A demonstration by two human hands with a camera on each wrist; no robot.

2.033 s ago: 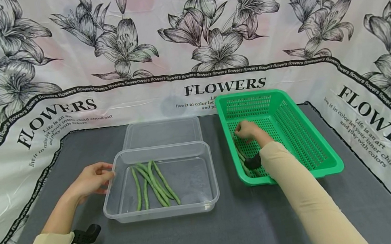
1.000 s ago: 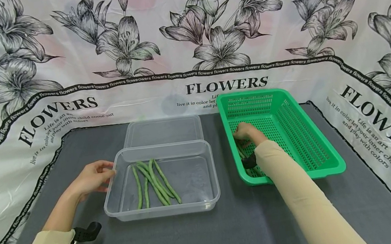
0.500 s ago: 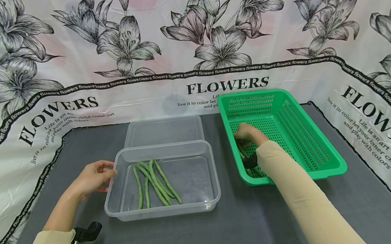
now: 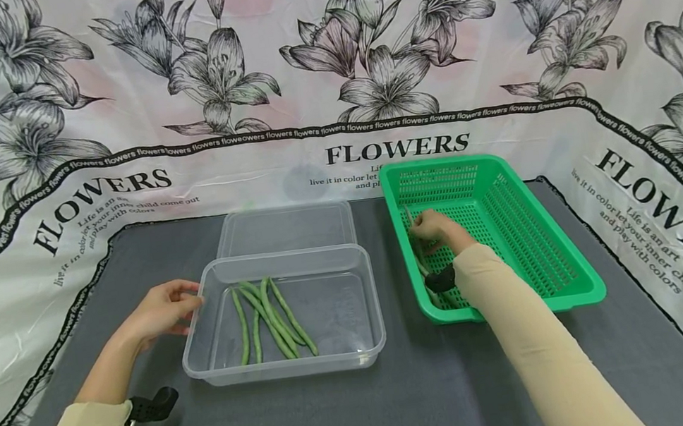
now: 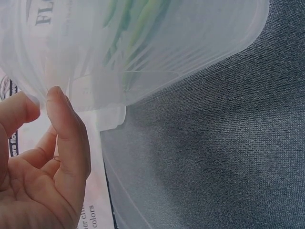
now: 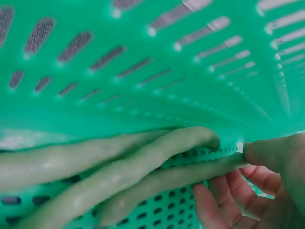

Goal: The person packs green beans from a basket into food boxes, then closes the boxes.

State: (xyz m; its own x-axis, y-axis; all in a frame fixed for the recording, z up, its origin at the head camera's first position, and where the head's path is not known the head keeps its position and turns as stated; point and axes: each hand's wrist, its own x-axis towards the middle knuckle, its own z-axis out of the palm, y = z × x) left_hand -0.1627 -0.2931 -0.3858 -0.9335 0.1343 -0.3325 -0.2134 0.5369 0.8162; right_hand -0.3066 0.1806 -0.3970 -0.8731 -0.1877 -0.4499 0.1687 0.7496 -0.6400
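My left hand touches the left end of a clear plastic box with its fingertips. In the left wrist view a gap shows between thumb and forefinger. Several green beans lie in the box, some crossing. My right hand reaches into a green plastic basket along its left wall. Seen from the right wrist, thumb and fingers pinch the tip of one green bean. Two more beans lie beside it, against the wall.
A clear flat lid lies behind the box. Grey cloth covers the table, and a flower-printed sheet hangs behind and at the sides. Each wrist wears a black camera band.
My right hand went lower by the basket's left wall, then rose slightly with a bean's tip now showing beyond the fingers. My left hand, the box and its beans stay in place.
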